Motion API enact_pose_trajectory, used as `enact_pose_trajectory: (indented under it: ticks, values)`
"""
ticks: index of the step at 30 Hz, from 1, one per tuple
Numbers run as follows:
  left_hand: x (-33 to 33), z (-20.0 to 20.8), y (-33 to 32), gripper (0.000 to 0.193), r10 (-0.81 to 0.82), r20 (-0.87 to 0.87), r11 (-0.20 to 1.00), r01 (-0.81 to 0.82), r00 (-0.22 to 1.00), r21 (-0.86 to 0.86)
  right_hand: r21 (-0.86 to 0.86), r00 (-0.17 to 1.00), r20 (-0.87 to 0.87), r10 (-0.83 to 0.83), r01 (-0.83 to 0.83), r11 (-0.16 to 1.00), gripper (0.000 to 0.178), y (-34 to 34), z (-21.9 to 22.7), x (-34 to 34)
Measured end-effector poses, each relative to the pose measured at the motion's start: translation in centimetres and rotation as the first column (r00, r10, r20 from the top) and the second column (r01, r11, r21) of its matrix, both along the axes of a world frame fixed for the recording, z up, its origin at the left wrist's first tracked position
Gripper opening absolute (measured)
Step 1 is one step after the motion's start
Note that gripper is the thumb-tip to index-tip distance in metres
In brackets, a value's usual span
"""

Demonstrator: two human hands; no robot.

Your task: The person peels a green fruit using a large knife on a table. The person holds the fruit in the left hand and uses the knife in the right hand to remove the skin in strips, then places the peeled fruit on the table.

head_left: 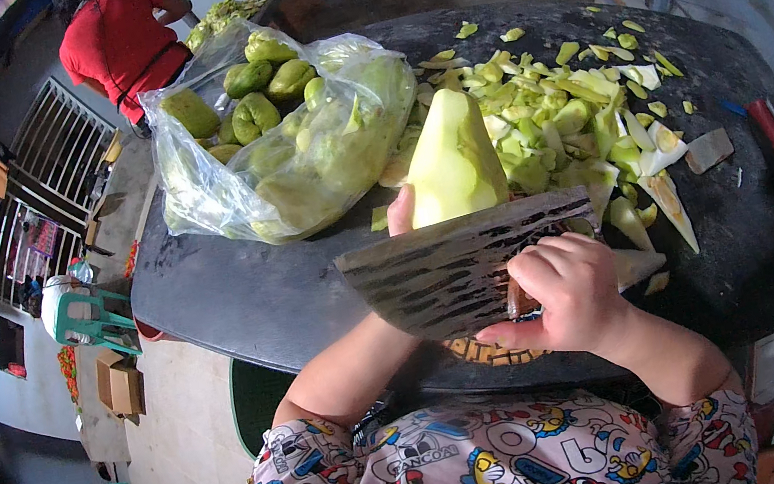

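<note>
The right forearm comes from the lower right and goes up and to the left. The right hand (pixel 571 286) is closed around the handle of the knife (pixel 442 269), with 1 thumb reaching to the left below it. The wide blade is turned with its flat side to the person; its long axis runs left to right, the right end a little higher. The left forearm rises from the lower left and passes behind the blade. Of the left hand (pixel 400 211) only the thumb shows, against the fruit (pixel 453 160); I cannot tell how its fingers close. The peeled fruit is just beyond the blade, over the table (pixel 235 302), between the bag (pixel 230 211) and the peels (pixel 542 131). Its narrow end points up and away, its long axis nearly upright.
</note>
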State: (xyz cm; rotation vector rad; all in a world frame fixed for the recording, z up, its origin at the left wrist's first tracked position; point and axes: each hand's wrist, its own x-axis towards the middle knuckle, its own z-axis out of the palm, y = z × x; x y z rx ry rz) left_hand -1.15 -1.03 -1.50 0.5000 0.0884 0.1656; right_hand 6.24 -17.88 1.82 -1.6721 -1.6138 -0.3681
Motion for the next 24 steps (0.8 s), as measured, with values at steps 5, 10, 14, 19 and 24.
enact_pose_trajectory:
  ticks: [5, 10, 14, 19, 24]
  values:
    - [-0.2, 0.7, -0.5, 0.071, -0.040, -0.006, 0.989, 0.039, 0.999, -0.142, -0.024, 1.000, 0.006, -0.026, 0.026, 0.999, 0.049, -0.3, 0.6, 0.0]
    - [-0.3, 0.0, 0.2, 0.071, -0.091, 0.105, 0.982, 0.107, 0.990, -0.153, -0.027, 0.996, 0.079, -0.050, 0.052, 0.998, 0.053, 0.0, 0.2, 0.8]
    - [0.3, 0.7, -0.6, 0.065, 0.222, -0.017, 0.969, -0.218, 0.975, 0.120, -0.047, 0.975, 0.019, -0.220, 0.220, 0.974, 0.055, 0.2, -0.4, 4.5]
    - [0.2, 0.3, -0.3, 0.069, 0.264, -0.057, 0.956, -0.254, 0.963, 0.147, -0.023, 0.974, -0.051, -0.219, 0.219, 0.976, 0.053, 0.4, -0.5, 3.7]
    - [0.2, 1.1, -0.9, 0.067, 0.213, -0.049, 0.972, -0.206, 0.976, 0.117, -0.029, 0.972, 0.026, -0.233, 0.234, 0.972, 0.052, 0.2, -0.4, 5.0]
